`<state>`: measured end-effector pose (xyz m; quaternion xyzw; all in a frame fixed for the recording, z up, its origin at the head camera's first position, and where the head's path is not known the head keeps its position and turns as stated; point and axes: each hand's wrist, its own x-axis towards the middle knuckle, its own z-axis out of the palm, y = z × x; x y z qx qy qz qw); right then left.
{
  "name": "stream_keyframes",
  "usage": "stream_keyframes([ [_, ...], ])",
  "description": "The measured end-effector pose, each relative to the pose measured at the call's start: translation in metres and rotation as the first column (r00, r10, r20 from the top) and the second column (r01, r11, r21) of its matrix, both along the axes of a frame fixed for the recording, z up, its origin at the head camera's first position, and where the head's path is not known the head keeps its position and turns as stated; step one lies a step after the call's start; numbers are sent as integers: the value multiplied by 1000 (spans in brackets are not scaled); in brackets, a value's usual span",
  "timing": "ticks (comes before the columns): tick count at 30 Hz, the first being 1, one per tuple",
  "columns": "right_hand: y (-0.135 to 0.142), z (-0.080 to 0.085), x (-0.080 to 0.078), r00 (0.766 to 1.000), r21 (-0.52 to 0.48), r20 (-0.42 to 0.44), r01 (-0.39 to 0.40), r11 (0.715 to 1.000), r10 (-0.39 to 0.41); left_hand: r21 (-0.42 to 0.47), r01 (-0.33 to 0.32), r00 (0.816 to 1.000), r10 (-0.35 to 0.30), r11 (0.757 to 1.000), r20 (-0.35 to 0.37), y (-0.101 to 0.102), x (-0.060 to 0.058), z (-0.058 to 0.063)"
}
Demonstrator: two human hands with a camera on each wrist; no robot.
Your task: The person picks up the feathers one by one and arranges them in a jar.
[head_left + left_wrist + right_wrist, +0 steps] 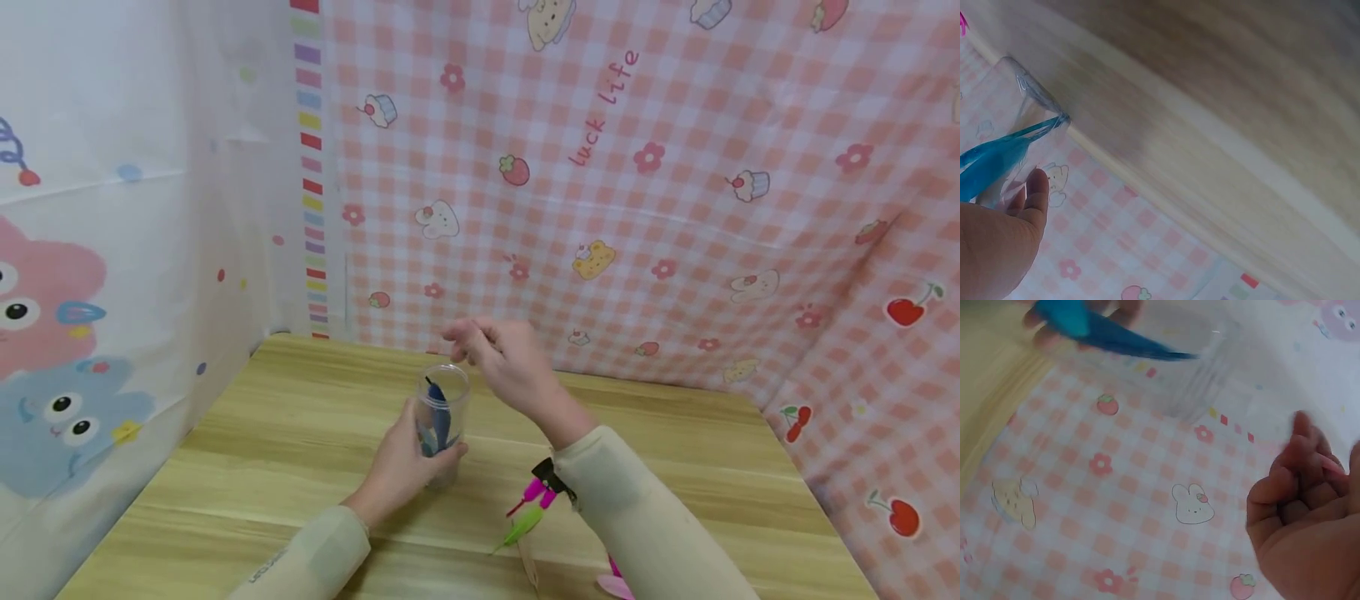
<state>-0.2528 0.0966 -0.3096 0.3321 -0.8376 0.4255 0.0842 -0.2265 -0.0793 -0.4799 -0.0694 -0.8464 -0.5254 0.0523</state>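
Observation:
My left hand [408, 458] grips a clear plastic cup [453, 379] around its lower side, thumb across the front. Inside the cup stand blue feathers [440, 417], dark blue to teal; their thin ends meet at the cup's bottom in the left wrist view. My right hand [506, 362] is raised just right of the cup's rim, fingers bent in. Between thumb and fingers a thin pink piece [1334, 467] shows in the right wrist view, most of it hidden by the hand.
Below the right forearm lie a bright green feather [522, 527], bright pink pieces [534, 490] and a thin pale stick [528, 562]. A black piece [551, 475] is beside the right cuff. Another pink piece [615, 585] pokes out under the sleeve. Checked cloth [675, 217] hangs behind the wooden table [285, 417].

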Motion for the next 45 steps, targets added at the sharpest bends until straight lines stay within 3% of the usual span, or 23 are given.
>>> stream_keyframes([
  [3,1,2,-2,988,-96,153,6,995,9,4,1,1000,-1,1000,9,0,-1,0],
  [5,0,2,-2,969,-109,247,19,994,8,9,9,1000,-9,1000,11,0,-1,-1],
  [13,-6,-7,-7,889,12,455,55,998,-55,8,-1,1000,1,1000,-2,1,-2,-2],
  [18,-8,-12,-7,879,30,472,56,998,-64,4,-5,1000,5,1000,1,1,-2,-2],
  [26,-7,-12,-7,902,131,421,44,990,-95,9,-2,1000,2,1000,-4,1,-1,-1],
  [31,2,-11,-8,884,133,440,109,985,-157,-1,-13,1000,13,1000,4,2,-1,0],
  [35,26,-26,-8,892,170,389,178,969,-232,-6,-11,1000,11,1000,9,5,-1,-1],
  [37,45,-43,-8,909,251,333,169,953,-249,-10,-6,1000,7,1000,7,7,-1,-1],
  [39,67,-67,-6,939,381,268,102,919,-216,-13,0,1000,0,1000,4,7,-2,-2],
  [41,86,-90,-2,963,509,224,18,860,-152,-24,-1,1000,1,1000,-2,7,-2,-3],
  [43,102,-111,5,984,620,167,-51,783,-68,-32,-10,1000,10,999,-5,6,-3,-4],
  [45,112,-128,10,995,690,101,-64,721,-8,-37,-17,1000,17,999,-6,4,-3,-4],
])
